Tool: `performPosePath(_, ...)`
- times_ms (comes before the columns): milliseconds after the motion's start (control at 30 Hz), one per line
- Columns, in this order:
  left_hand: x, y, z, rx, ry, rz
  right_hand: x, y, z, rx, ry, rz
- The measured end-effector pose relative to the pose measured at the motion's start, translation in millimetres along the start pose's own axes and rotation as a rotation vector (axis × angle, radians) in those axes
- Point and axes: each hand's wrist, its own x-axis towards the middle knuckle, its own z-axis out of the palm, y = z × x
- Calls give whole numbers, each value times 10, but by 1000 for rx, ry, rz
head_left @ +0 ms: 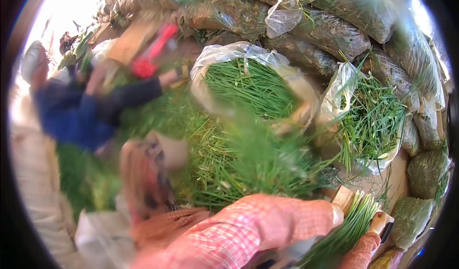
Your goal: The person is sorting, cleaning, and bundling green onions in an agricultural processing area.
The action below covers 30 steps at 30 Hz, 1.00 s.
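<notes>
At the lower right, a thick bundle of long green chives [346, 236] lies between my two hands, its pale cut ends pointing up and away. My left hand [342, 200] presses against the bundle's left side, at the end of a pink checked sleeve. On the opposite side, my right hand [379, 222] grips the bundle near the pale ends, with a small dark object beside its wrist that I cannot make out. Both hands are closed about the stems, and some fingers are hidden. A large loose heap of the same greens [253, 164] spreads just beyond my left arm.
An open plastic-lined sack of chives [248, 85] stands beyond the heap. Another open bag of greens [372, 116] stands at the right. Stuffed bags [330, 32] are stacked along the back and right. A blurred co-worker in blue [79, 109] reaches in from the left.
</notes>
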Motion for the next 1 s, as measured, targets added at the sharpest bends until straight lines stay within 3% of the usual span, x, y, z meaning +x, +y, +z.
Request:
performPosePath(33, -109, -55, -102, -67, 13, 20, 75, -392, -390, 260, -166, 281)
performPosePath(100, -460, -356, -305, -343, 134, 48, 277, -1714, -1496, 498, -34, 66)
performPosePath(167, -886, -739, -518, -675, 309, 103, 362, -2791, -2010, 675, -49, -6)
performPosePath(200, -1331, -889, -882, -957, 296, -5, 349, -3423, -2242, 928, -214, 50)
performPosePath(233, -1585, -1127, -946, -924, 378, -110, 329, -3889, -2232, 1010, -314, -98)
performPosePath(300, -2026, -1572, -957, -1016, 622, -461, 327, -5004, -2229, 850, -459, -492)
performPosePath(367, -2244, -2190, -499, -619, 775, -646, 370, -5725, -1561, 819, -565, -695)
performPosePath(400, -2380, -2304, -403, -507, 739, -689, 439, -6002, -1064, 719, -507, -810)
performPosePath(467, -2573, -2478, -288, -379, 601, -739, 609, -6501, -331, 730, -548, -569)
performPosePath(533, -2627, -2558, -63, -324, 520, -702, 815, -6806, 399, 917, -553, -368)
performPosePath(600, -2611, -2629, 28, -282, 507, -662, 1127, -6998, 1071, 1015, -500, -354)
performPosePath(700, -2588, -2650, -56, -334, 439, -679, 1511, -7070, 1379, 1136, -438, -197)
performPosePath(733, -2600, -2650, 6, -307, 508, -659, 1688, -6958, 1642, 1021, -452, -208)
performPosePath(767, -2602, -2660, 22, -316, 523, -663, 1732, -6916, 1662, 1308, -528, -47)
performPosePath(833, -2618, -2665, 15, -328, 554, -673, 1794, -6779, 1603, 828, -137, -535)
performPosePath(900, -2616, -2672, 35, -337, 583, -675, 1716, -6744, 1522, 905, -164, -460)
performPosePath(1000, -2628, -2670, 81, -329, 651, -659, 1705, -6716, 1320, 717, -226, -595)
